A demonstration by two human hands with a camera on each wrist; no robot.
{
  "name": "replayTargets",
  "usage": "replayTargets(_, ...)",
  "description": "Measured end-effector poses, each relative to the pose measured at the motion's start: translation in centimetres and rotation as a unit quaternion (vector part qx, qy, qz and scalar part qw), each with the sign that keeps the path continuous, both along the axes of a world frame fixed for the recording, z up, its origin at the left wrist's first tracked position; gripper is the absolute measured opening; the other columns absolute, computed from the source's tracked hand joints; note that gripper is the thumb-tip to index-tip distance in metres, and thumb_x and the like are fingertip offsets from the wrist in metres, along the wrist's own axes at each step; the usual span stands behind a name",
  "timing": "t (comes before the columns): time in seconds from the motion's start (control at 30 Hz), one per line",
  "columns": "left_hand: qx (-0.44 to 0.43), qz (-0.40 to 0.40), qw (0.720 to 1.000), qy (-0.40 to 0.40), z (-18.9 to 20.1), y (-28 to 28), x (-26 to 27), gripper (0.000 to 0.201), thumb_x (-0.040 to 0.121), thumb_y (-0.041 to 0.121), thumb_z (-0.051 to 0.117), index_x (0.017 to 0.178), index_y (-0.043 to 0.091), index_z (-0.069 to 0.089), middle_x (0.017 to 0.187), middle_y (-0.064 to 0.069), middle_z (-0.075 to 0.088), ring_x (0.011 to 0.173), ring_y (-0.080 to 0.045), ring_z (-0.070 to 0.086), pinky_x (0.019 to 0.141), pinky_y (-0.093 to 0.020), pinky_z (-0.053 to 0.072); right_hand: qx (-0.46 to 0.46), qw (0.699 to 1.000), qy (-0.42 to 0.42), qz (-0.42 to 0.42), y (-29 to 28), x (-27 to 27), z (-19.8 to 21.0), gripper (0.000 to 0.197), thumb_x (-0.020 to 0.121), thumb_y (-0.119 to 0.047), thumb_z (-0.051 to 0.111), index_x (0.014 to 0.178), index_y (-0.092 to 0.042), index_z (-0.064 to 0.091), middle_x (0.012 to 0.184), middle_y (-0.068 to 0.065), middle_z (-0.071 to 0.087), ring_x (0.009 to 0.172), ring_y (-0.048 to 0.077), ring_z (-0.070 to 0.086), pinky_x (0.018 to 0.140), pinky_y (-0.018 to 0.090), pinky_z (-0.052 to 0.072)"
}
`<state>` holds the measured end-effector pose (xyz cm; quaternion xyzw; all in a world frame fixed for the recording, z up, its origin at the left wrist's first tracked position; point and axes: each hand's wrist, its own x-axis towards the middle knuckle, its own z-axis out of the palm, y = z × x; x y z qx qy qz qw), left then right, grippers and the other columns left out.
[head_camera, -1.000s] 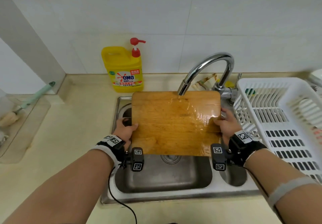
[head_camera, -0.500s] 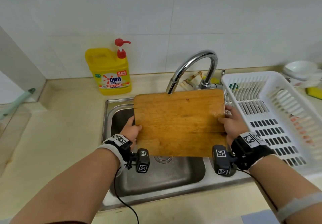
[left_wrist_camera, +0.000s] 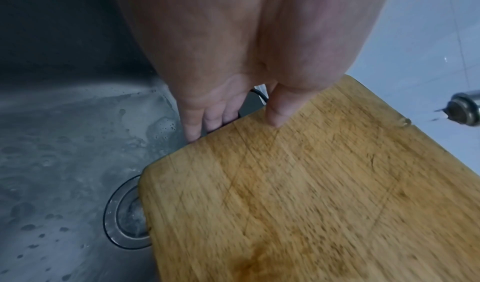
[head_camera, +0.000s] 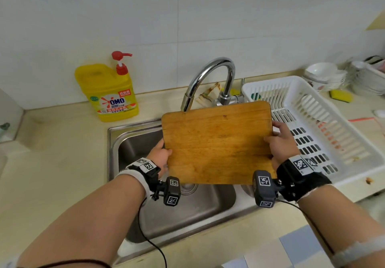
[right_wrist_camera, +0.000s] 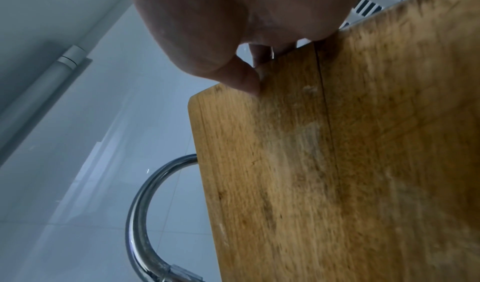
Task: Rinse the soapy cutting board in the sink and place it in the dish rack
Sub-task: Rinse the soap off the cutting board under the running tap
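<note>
- the cutting board [head_camera: 217, 144] fills the middle of the head view and hides the back half of the sink [head_camera: 133, 140] and the base of the tap [head_camera: 210, 80]; its underside does not show in any view.
- the left hand [head_camera: 159, 156] grasps the board's left edge, thumb on top and fingers [left_wrist_camera: 193, 126] curled under; how far they reach beneath is hidden.
- the right hand [head_camera: 280, 142] grasps the right edge, thumb on top, the other fingers wrapped behind the board and mostly out of sight.
- both wrist views are blurred, so the board's wetness is hard to judge there.
- the board is held in the air, tilted, over the right part of the basin; its far right corner overlaps the near left rim of the dish rack [head_camera: 354, 142].
- the board's far left edge sits just below the tap's spout.
- the rack at center right is open on top, with a pale plate-like shape inside, half seen through the slats.
- the drain [left_wrist_camera: 124, 212] sits below the board's near edge, with water drops and foam around it.
- a yellow soap bottle [head_camera: 108, 92] stands at upper left of the sink, well apart.
- stacked bowls [head_camera: 325, 75] and a yellow sponge [head_camera: 340, 96] lie beyond the rack at upper right.
</note>
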<state>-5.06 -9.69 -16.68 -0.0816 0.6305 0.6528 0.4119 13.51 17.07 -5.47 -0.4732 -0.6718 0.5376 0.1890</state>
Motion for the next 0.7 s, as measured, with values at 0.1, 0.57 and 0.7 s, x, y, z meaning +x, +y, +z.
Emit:
replayTargets(0.1, -0.009, -0.012, 1.0, -0.004, 0.2, 0.7, 0.2, 0.057, 0.103, 0.005, 0.041, 0.145, 0.043, 0.044, 0.135, -0.003, 0.062, 0.115, -0.03, 0.063, 0.088, -0.053, 0.057, 0.01, 1.0, 0.003, -0.015, -0.1, 0.7, 0.3, 0.053, 0.085, -0.003, 0.053, 0.12, -0.042, 0.054, 0.102, -0.006, 0.063, 0.087, 0.021, 0.059, 0.089, 0.059, 0.054)
replayTargets(0.57, -0.051, 0.023, 0.998, 0.03, 1.5, -2.1, -0.6, 0.042, 0.105, 0.02, 0.045, 0.14, 0.043, 0.05, 0.133, -0.002, 0.063, 0.119, -0.031, 0.062, 0.098, -0.062, 0.05, -0.01, 1.0, 0.005, 0.008, -1.9, -0.5, -0.6, 0.054, 0.087, 0.0, 0.054, 0.13, -0.032, 0.052, 0.103, -0.002, 0.061, 0.084, 0.018, 0.056, 0.09, 0.057, 0.053)
replayTargets(0.7, -0.074, 0.045, 0.995, 0.056, 1.6, -5.7, -1.7, 0.032, 0.099, 0.033, 0.052, 0.126, 0.049, 0.058, 0.137, -0.001, 0.063, 0.12, -0.033, 0.062, 0.098, -0.066, 0.048, -0.04, 0.999, 0.005, 0.033, -3.2, -2.9, -1.7, 0.054, 0.079, -0.004, 0.057, 0.123, -0.035, 0.054, 0.112, 0.001, 0.064, 0.106, 0.033, 0.06, 0.094, 0.061, 0.051)
